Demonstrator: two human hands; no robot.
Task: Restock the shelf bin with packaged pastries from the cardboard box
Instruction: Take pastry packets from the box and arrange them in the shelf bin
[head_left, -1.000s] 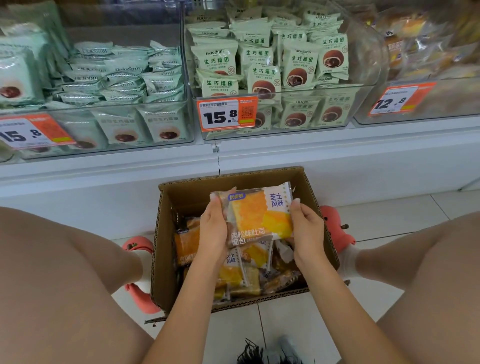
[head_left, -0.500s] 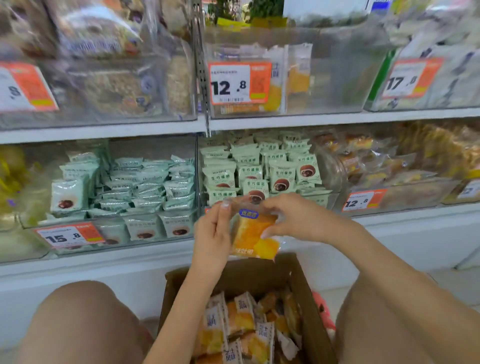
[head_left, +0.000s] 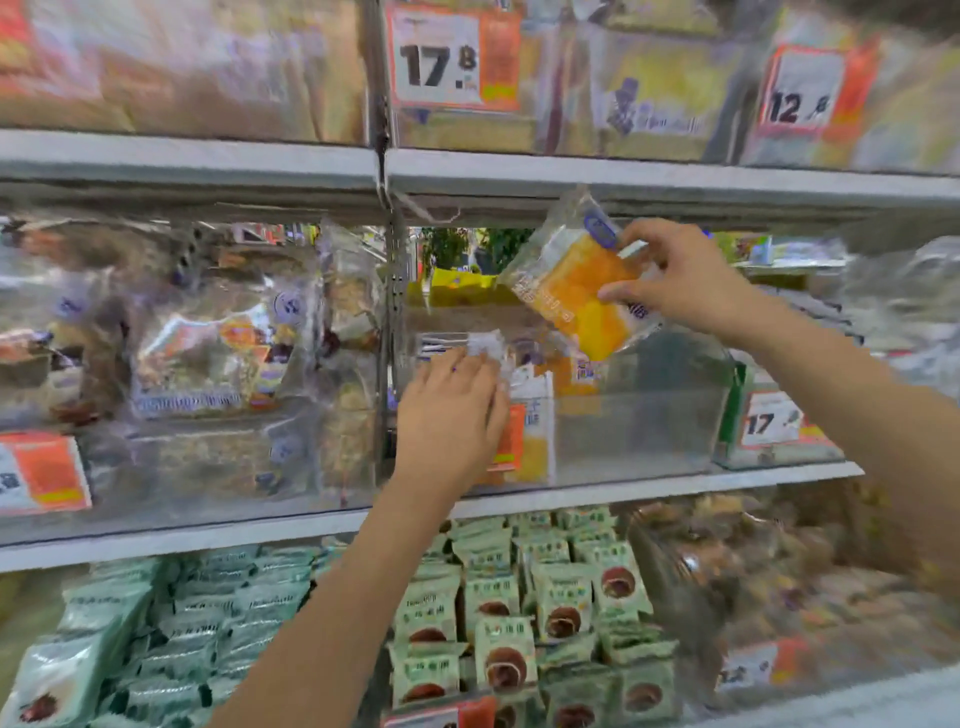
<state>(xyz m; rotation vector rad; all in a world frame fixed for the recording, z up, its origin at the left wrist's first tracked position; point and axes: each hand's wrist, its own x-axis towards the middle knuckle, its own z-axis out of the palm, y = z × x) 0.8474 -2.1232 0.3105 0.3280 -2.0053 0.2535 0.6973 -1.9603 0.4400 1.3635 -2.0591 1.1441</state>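
Observation:
My right hand (head_left: 685, 280) pinches an orange-and-yellow packaged pastry (head_left: 582, 291), tilted, just above the open top of a clear shelf bin (head_left: 634, 431) on the middle shelf. A few similar packets (head_left: 535, 415) stand at the bin's left front; the rest of the bin looks bare. My left hand (head_left: 447, 415) lies against the bin's front wall, fingers pointing up and touching the crinkled top of a packet there. It covers most of the bin's orange price tag (head_left: 511, 436). The cardboard box is out of view.
The shelf above (head_left: 571, 176) hangs close over the raised packet. A bin of bagged breads (head_left: 208, 353) stands to the left and a bin tagged 17 (head_left: 769, 426) to the right. Green packets (head_left: 519, 623) fill the bin below.
Both hands rose from the box to the middle shelf. The right hand alone now holds the pastry over the bin; the left hand let go and moved to the bin's front.

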